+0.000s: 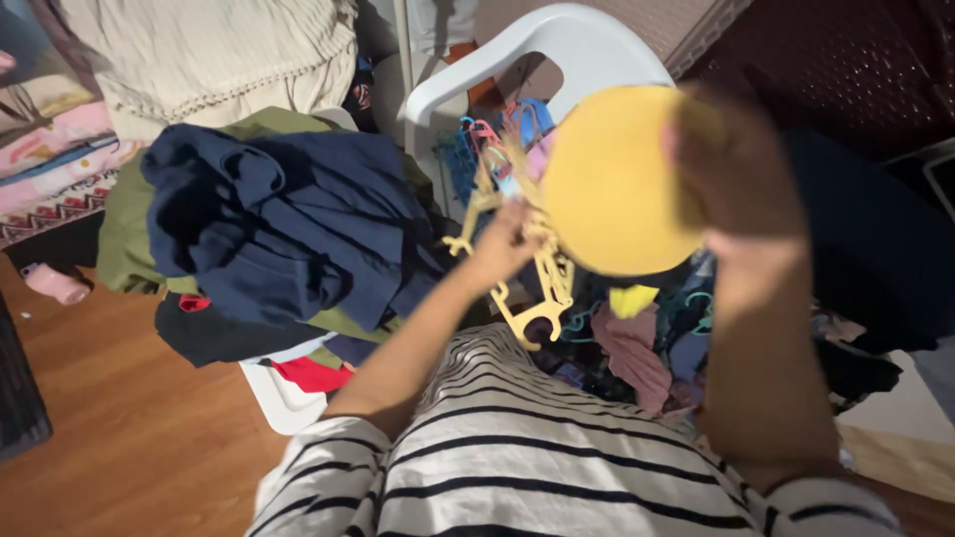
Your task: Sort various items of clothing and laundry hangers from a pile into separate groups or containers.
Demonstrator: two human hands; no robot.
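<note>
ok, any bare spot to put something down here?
Bare wood floor at lower left, bordered by the navy clothes pile and a dark mat edge. Crowded elsewhere: clothes heap ahead, hangers in the left hand, yellow cloth in the right hand.

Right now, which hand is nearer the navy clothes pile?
Left. The left hand grips yellow hangers just right of the navy pile. The right hand is farther right, holding a yellow round piece up by the white chair.
</note>
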